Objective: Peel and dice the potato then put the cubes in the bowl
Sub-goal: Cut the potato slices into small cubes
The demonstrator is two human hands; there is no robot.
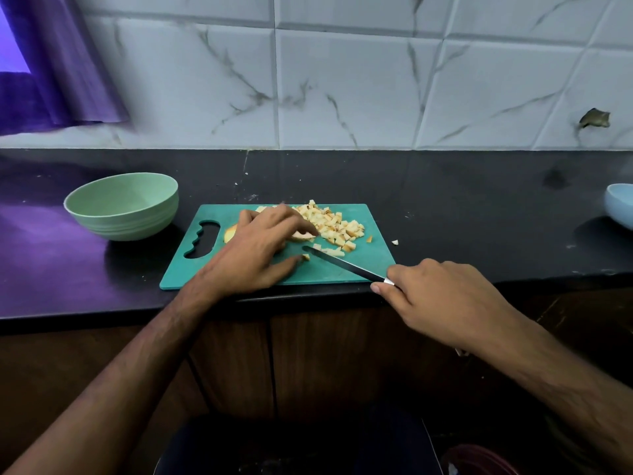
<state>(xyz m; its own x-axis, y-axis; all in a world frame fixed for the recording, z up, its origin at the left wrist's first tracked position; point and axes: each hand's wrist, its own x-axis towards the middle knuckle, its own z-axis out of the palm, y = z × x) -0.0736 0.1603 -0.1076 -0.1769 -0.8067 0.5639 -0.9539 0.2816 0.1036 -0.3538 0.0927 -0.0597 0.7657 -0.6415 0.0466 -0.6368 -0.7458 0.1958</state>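
Potato cubes crowd the board's far edge; right hand grips knife, left hand spread flat.

bowl left of cutting board | potato cubes on board (far side) | knife before them

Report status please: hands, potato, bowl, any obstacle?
Right hand grips knife; left hand rests on uncut potato piece. Diced cubes piled on cutting board. Green bowl empty, path unobstructed.
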